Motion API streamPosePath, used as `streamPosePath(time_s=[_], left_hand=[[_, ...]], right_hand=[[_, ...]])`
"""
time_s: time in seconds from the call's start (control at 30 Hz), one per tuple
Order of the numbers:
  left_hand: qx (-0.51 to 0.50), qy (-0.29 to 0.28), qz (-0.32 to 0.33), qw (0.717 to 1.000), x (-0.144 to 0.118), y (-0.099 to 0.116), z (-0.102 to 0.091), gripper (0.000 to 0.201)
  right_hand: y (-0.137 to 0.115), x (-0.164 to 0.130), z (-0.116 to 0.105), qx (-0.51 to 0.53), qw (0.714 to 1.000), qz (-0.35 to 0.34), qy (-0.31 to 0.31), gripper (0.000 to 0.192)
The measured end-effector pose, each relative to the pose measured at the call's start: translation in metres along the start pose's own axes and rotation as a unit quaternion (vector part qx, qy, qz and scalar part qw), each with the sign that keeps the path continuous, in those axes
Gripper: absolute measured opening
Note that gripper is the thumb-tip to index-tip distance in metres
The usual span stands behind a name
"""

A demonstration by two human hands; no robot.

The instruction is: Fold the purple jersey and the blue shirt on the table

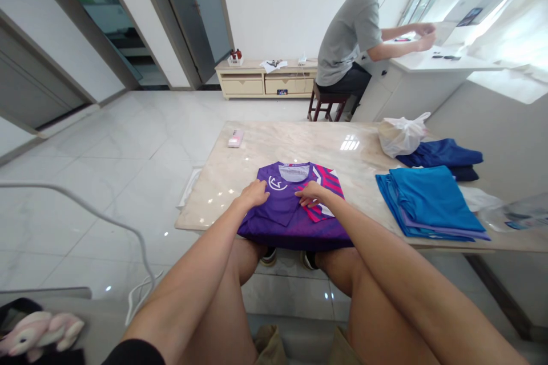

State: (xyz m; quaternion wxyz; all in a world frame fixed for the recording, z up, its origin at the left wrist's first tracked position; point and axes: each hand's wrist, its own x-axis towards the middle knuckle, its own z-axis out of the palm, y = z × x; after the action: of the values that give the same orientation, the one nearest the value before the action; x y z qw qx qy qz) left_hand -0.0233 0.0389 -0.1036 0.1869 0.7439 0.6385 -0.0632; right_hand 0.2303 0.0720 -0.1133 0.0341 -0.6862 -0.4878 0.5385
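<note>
A purple sports jersey [287, 212] with pink stripes and a white logo lies folded on the marble table [299, 142], its lower edge hanging over the near side. My left hand [253, 193] rests flat on the jersey's left part, fingers spread. My right hand [312, 194] presses on its middle, by the pink stripes, fingers pointing left. Neither hand grips anything.
A stack of folded blue shirts [428, 202] lies to the right, with dark blue clothes [440, 155] and a white plastic bag [400, 134] behind. A small pink box [235, 138] sits at the far left corner. Another person [359, 34] sits at a white counter beyond.
</note>
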Motion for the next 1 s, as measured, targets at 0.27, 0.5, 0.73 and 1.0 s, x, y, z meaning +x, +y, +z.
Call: streamPosePath(time_s=[0.27,0.5,0.73,1.0], left_hand=[[-0.02,-0.051,0.041,0.998,0.01,-0.012,0.03,0.088],[-0.008,-0.087,0.022,0.996,0.003,-0.021,0.04,0.097],[0.027,-0.107,0.018,0.994,-0.005,-0.017,0.033,0.095],[0.024,-0.064,0.001,0.998,-0.001,-0.019,0.027,0.096]], right_hand=[[0.013,0.004,-0.034,-0.312,0.931,-0.111,0.151,0.021],[0.068,0.02,-0.057,-0.428,0.817,-0.351,0.164,0.049],[0.122,0.041,-0.06,-0.454,0.797,-0.366,0.154,0.073],[0.13,0.044,-0.076,-0.416,0.828,-0.344,0.149,0.076]])
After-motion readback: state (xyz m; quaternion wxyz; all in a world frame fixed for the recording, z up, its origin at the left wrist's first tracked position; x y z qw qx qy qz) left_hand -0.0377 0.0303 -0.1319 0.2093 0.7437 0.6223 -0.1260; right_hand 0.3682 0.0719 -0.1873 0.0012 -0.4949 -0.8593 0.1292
